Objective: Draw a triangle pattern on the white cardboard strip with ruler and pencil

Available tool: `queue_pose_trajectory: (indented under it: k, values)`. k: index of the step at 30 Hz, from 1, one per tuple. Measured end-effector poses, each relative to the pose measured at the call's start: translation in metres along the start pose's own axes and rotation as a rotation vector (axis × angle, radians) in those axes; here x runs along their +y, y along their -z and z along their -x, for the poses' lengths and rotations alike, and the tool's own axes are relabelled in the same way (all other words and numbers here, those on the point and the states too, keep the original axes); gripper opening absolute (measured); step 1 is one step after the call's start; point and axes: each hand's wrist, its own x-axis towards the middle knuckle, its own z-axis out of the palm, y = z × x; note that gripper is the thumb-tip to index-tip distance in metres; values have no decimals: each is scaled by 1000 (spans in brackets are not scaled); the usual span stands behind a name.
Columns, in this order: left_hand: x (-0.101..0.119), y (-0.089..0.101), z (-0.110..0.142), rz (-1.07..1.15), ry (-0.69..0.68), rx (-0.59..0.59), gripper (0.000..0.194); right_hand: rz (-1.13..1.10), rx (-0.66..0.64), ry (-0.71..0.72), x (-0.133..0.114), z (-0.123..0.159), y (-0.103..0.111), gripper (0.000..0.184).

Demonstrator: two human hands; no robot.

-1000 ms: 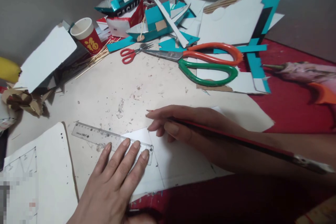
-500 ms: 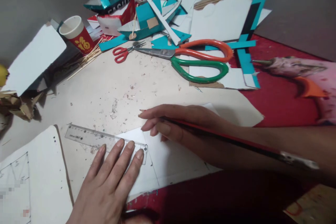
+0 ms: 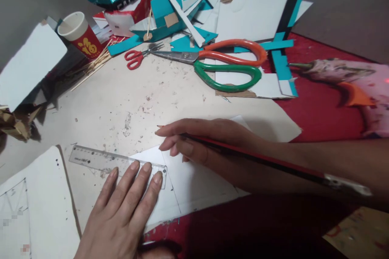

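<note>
My left hand [image 3: 124, 206] lies flat with fingers spread, its fingertips on a clear plastic ruler [image 3: 91, 158]. Under the ruler's right end is a white sheet [image 3: 194, 186] with a thin pencil line across it. Between the thumb and fingers of my right hand [image 3: 209, 145] is a red and black pencil [image 3: 273, 161], its tip poking out past the index finger, left of the hand. That hand hovers over or rests on the sheet's upper part; I cannot tell which. To the left, a larger white sheet [image 3: 45, 194] carries a pencil drawing.
Large orange-and-green-handled scissors [image 3: 227, 64] and small red scissors [image 3: 133, 58] lie beyond my hands. Behind them stand model boats [image 3: 167, 12], a paper cup [image 3: 82, 36] and card scraps [image 3: 249, 16]. A pink glue gun [image 3: 343, 73] sits at right on red cloth [image 3: 319, 109].
The view has shifted, so everything on the table appears further left. Both hands keep nearly the same pose, the left on the ruler and the right around the pencil.
</note>
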Motion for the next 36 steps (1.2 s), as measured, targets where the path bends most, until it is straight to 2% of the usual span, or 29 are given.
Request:
queue_pose_trajectory:
  k: [15, 21, 25, 27, 31, 33, 36]
  values:
    - [1, 4, -1, 3, -7, 7, 103, 52, 23, -10, -2, 0, 1, 30]
    - [3, 4, -3, -8, 16, 24, 97, -2, 27, -32, 3, -1, 0, 30]
    - [5, 3, -4, -18, 22, 20, 95, -42, 24, -125, -8, -3, 4, 33]
    - [5, 3, -4, -16, 25, 9, 94, -20, -23, -108, -20, -5, 4, 33]
    - [6, 2, -5, 6, 31, 22, 95, -3, -110, -19, -35, -14, -5, 24]
    - [6, 1, -6, 10, 40, 38, 94, -21, -107, -20, -32, -21, -14, 17]
    - [7, -1, -7, -10, 60, 55, 91, -128, -103, -94, -20, -31, -25, 14]
